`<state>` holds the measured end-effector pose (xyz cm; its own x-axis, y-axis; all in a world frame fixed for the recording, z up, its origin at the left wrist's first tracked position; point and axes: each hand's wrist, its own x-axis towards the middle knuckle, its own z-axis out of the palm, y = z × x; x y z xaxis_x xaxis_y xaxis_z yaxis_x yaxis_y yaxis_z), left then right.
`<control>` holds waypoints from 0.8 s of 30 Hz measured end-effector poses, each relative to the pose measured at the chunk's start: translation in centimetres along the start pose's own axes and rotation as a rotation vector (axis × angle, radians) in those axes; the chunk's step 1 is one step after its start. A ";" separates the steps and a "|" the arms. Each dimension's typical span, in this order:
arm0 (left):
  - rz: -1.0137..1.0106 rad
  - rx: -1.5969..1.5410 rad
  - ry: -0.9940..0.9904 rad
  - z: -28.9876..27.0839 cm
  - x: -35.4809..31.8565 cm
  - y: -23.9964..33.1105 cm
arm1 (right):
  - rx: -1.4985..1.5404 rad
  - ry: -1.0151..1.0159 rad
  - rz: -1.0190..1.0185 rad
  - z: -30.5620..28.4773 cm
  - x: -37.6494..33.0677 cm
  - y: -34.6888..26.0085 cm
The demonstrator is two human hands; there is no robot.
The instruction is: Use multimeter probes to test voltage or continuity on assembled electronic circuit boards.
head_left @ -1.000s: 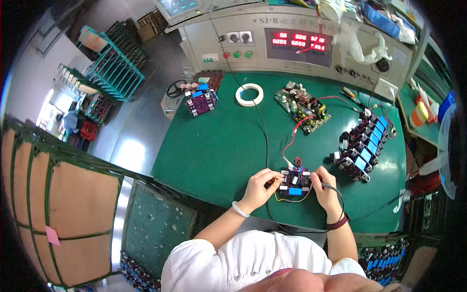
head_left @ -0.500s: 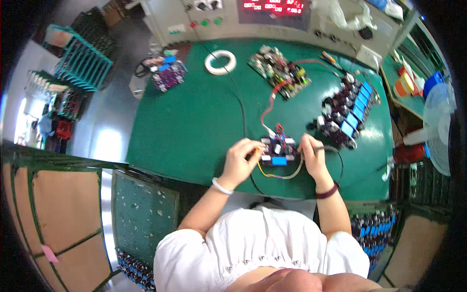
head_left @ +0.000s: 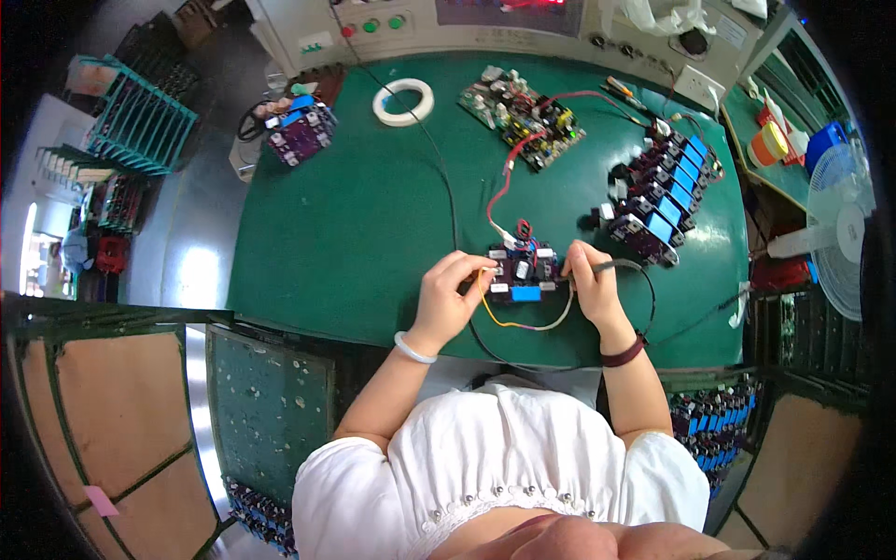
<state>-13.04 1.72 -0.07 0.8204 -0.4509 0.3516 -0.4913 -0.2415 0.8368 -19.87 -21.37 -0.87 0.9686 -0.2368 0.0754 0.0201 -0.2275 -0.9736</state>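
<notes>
Board: small dark circuit board (head_left: 523, 273) with a blue part, lying near the front edge of the green tabletop (head_left: 355, 224), between the two hands.
Left hand: left hand (head_left: 446, 297) has its fingertips pinched at the board's left edge, on an orange wire (head_left: 495, 313) that loops under the board.
Right hand: right hand (head_left: 590, 285) is clenched round a thin dark probe (head_left: 611, 267), its tip touching the board's right side; a black cable (head_left: 649, 299) curves off from it.
Change: a second ago both hands were already at the board; since then the view has tipped down and the board sits in the same place, so the work looks steady and ongoing at one spot.
Leads: red wires (head_left: 504, 182) run from the board up to a larger green board (head_left: 523, 117).
Around: a row of similar boards (head_left: 658, 201) lies to the right, well apart; a tape roll (head_left: 403, 101) and a purple board (head_left: 301, 133) lie at the far left; a control panel (head_left: 392, 23) stands behind.
</notes>
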 end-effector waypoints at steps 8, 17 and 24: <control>0.032 -0.073 0.051 0.8 -0.7 -0.8 | -0.001 -0.002 -0.005 -0.1 -0.1 1.3; 0.093 -0.054 0.069 0.7 -0.5 -0.7 | 0.072 0.025 0.005 -0.3 -0.2 2.0; 0.150 -0.070 0.107 0.1 -0.1 -0.3 | 0.108 -0.039 -0.128 0.7 -0.8 -3.9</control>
<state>-12.99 1.72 -0.41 0.7680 -0.3822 0.5140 -0.5919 -0.1170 0.7975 -20.54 -19.64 2.75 0.9653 -0.1750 0.1940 0.1685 -0.1504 -0.9742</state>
